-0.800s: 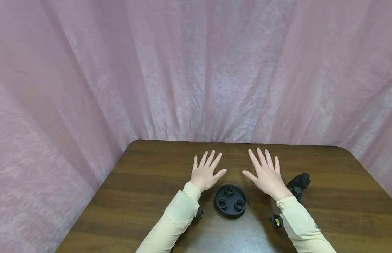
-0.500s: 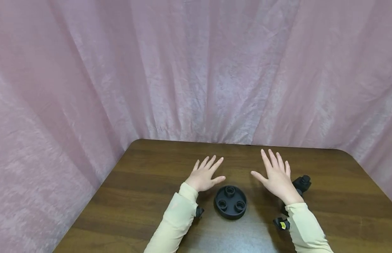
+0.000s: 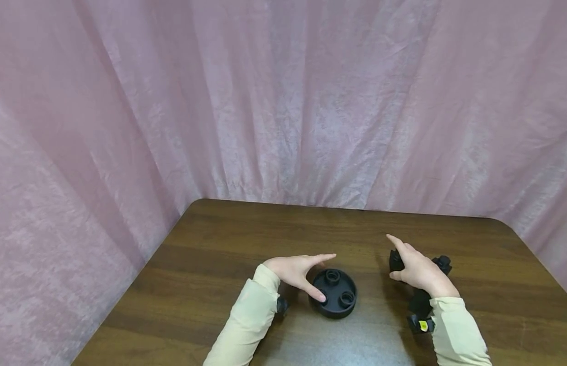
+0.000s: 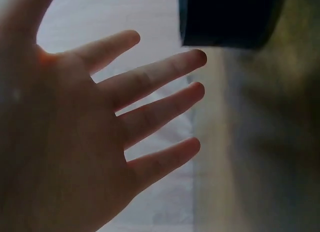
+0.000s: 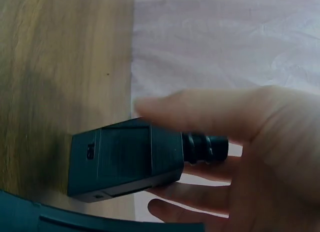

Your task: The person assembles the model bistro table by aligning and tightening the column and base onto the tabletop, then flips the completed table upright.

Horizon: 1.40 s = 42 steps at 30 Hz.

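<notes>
A round black base (image 3: 334, 311) with three threaded sockets lies on the table. My left hand (image 3: 292, 270) is at its left side, thumb over one socket and index finger reaching past its far rim. In the left wrist view the fingers (image 4: 160, 107) are extended and spread, near a dark wall (image 4: 225, 22) at the top. My right hand (image 3: 418, 274) is over several black pieces. In the right wrist view, a boxy black piece (image 5: 125, 159) with a threaded end lies between the blurred thumb (image 5: 200, 107) and the spread fingers, which pass behind it.
Another black piece (image 3: 443, 263) shows beyond my right hand. A dark curved thing (image 5: 75, 214) fills the lower left of the right wrist view. The brown wooden table (image 3: 210, 295) ends at a pink curtain (image 3: 283, 101). Small black devices (image 3: 281, 306) sit under the wrists.
The left hand has turned and lowered toward the round base, bringing its thumb over it. The right hand has moved right and nearer the black pieces, its fingers less spread.
</notes>
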Tool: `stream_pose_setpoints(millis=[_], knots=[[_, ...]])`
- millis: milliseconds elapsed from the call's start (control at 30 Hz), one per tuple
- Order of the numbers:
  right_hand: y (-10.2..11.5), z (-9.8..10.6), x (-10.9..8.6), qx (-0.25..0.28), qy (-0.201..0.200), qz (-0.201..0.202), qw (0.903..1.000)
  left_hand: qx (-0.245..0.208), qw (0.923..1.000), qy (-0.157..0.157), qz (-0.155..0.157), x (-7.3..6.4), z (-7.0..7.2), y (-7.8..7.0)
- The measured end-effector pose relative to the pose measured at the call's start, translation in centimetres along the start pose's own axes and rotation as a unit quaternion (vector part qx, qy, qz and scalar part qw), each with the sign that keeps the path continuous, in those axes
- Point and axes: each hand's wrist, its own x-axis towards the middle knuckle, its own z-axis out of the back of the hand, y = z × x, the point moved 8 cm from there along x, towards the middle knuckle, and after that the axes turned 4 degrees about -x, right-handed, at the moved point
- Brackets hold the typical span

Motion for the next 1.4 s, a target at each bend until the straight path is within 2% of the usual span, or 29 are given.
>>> stream_pose_setpoints(millis=[100,233,467,567,667,867,967,1100,1267,1400], knots=[[-0.2,-0.2,-0.2,-0.011,0.016,-0.015,0.9997,0.028,0.9995,0.006,0.015,0.4,-0.5,0.1],[-0.6,-0.1,-0.4,-0.033,0.014,-0.033,0.9988,0.079,0.9964,0.004,0.029,0.7,-0.7,-0.1],[-0.7,0.4,-0.3,-0.030,-0.001,-0.033,0.9990,0.114,0.9934,-0.011,0.003,0.9,-0.6,-0.8],[-0.4,0.7,-0.3,-0.029,-0.022,-0.018,0.9992,0.121,0.9926,-0.012,-0.004,1.0,-0.7,-0.9],[0.0,1.0,-0.2,-0.034,-0.060,0.009,0.9976,0.126,0.9920,-0.012,-0.007,1.0,-0.7,-0.8],[1.9,1.5,-0.1,-0.051,-0.125,0.087,0.9871,0.131,0.9911,-0.022,0.008,1.2,-0.6,-0.3],[2.8,1.4,-0.2,-0.043,-0.131,0.118,0.9834,0.138,0.9896,-0.035,0.019,1.2,-0.4,-0.1],[3.8,1.1,-0.4,-0.028,-0.121,0.143,0.9819,0.144,0.9871,-0.058,0.038,1.3,-0.2,0.3],[4.4,0.8,-0.4,-0.033,-0.104,0.147,0.9830,0.125,0.9871,-0.081,0.057,1.2,0.0,0.9],[4.6,0.7,-0.4,-0.044,-0.092,0.146,0.9839,0.099,0.9900,-0.080,0.061,1.3,-0.1,1.2]])
